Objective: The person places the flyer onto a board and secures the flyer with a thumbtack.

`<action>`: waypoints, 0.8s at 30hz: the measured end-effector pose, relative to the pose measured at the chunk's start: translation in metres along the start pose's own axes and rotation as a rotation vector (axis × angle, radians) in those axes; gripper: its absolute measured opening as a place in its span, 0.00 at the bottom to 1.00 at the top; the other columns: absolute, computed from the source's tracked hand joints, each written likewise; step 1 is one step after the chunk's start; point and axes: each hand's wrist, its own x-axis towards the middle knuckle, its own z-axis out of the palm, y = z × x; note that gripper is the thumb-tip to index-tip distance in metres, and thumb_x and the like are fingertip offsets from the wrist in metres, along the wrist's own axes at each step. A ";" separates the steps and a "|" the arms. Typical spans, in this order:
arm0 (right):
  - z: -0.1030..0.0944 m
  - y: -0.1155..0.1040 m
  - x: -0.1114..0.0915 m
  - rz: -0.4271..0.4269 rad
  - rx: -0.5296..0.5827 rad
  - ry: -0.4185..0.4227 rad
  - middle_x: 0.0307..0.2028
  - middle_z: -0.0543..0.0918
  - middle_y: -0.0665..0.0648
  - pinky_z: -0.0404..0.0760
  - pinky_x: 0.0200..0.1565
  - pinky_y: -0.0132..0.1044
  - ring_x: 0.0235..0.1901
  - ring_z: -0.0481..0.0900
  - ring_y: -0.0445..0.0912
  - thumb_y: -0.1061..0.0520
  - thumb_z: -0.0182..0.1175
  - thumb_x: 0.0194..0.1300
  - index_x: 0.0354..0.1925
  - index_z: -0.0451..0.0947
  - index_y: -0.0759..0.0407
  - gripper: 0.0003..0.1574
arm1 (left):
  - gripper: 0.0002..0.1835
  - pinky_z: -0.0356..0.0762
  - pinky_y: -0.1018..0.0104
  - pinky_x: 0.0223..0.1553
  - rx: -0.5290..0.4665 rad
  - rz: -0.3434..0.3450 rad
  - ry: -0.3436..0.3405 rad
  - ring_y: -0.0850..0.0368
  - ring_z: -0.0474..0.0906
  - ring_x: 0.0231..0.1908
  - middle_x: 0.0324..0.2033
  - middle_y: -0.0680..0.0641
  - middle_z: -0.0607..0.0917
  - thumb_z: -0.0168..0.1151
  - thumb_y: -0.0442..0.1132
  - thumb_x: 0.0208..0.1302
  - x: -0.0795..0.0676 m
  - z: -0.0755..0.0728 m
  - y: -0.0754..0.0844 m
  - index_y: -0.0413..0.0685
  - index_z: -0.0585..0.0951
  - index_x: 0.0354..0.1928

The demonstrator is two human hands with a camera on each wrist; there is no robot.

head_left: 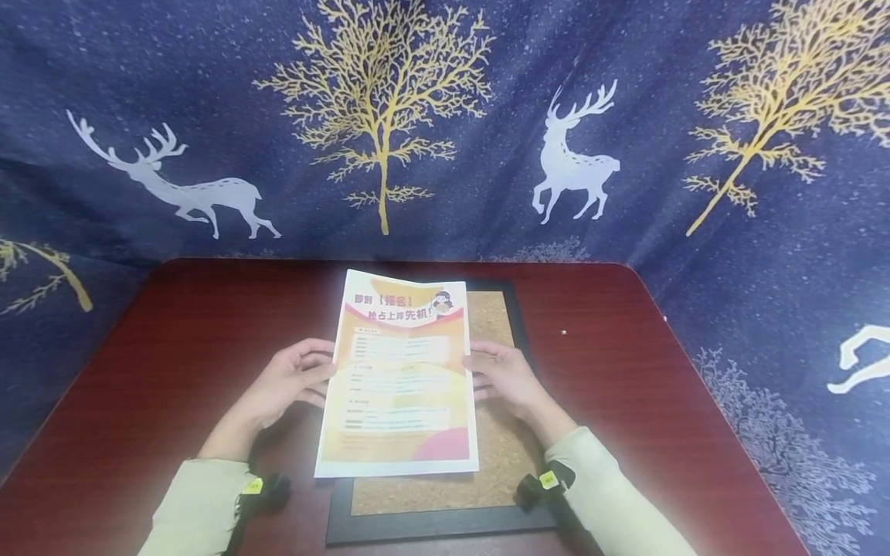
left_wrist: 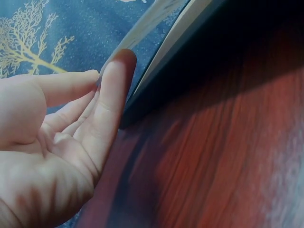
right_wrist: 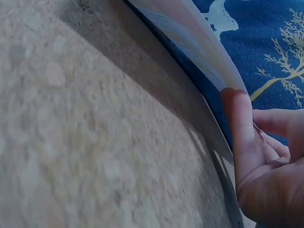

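- While the left hand (head_left: pixel 295 378) pinches one long side of a printed sheet (head_left: pixel 399 394), the right hand (head_left: pixel 506 377) pinches the opposite side, at about the same height.
- In both wrist views, each hand has the paper between thumb and fingers, the gap closed down to its thickness.
- The sheet is held up clear of a framed cork board (head_left: pixel 431 498), covering much of its middle and jutting past its left edge; it bows slightly, with the pink-lettered heading toward the table's far edge.
- The board lies on the dark red table (head_left: pixel 598 401), its far end near the table's far edge, well apart from both far corners.
- Right of the board, toward the table's right edge, sits a tiny pale speck (head_left: pixel 564 333).
- Pale sleeves (head_left: pixel 198 502) end at the wrists, beside dark devices with yellow labels (head_left: pixel 253 486).
- Beyond the far edge hangs a blue cloth (head_left: pixel 487 170) with white deer and golden trees.
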 end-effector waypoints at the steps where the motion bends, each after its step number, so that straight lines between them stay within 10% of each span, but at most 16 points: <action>1: -0.001 0.000 -0.001 0.002 -0.001 0.004 0.40 0.88 0.66 0.88 0.35 0.50 0.34 0.89 0.54 0.61 0.62 0.68 0.63 0.74 0.68 0.27 | 0.25 0.87 0.48 0.33 -0.003 -0.001 -0.001 0.42 0.87 0.32 0.45 0.32 0.84 0.62 0.32 0.70 0.001 0.001 0.000 0.28 0.67 0.64; 24: -0.033 0.003 -0.007 0.011 -0.004 0.071 0.39 0.88 0.64 0.88 0.34 0.47 0.33 0.89 0.52 0.62 0.64 0.67 0.64 0.73 0.67 0.29 | 0.25 0.87 0.49 0.33 -0.029 -0.045 -0.013 0.39 0.86 0.31 0.46 0.34 0.85 0.64 0.31 0.68 0.015 0.033 0.001 0.34 0.69 0.63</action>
